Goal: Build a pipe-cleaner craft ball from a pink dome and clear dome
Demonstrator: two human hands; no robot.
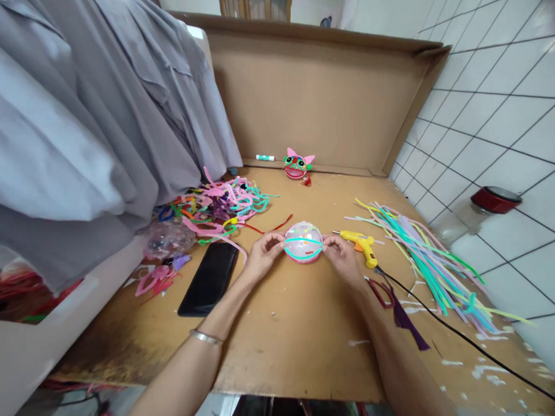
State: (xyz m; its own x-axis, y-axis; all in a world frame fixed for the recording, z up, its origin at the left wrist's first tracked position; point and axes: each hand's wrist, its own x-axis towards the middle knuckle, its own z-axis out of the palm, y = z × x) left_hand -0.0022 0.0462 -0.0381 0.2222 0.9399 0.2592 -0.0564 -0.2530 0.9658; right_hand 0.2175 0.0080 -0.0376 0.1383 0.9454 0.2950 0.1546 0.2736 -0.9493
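A clear round plastic ball [302, 230] with a pink lower rim rests on the table between my hands. Across its front lies a turquoise pipe cleaner [301, 239], bent into a flattened loop. At the left end of this loop, my left hand [265, 254] is closed in a pinch. My right hand [342, 258] pinches the other end, its fingers close to the ball's side. Just beyond my right hand lies a yellow glue gun [362, 244], nozzle pointing left. A dark phone [209, 278] lies left of my left hand.
A tangled heap of coloured pipe cleaners [233, 201] sits back left; straight ones [426, 250] lie right. A finished animal-face ornament [296, 164] and a glue stick [265, 157] are by the cardboard wall [309, 96]. Scissors [380, 291], a purple tassel [408, 325] and the cord [448, 326] lie right.
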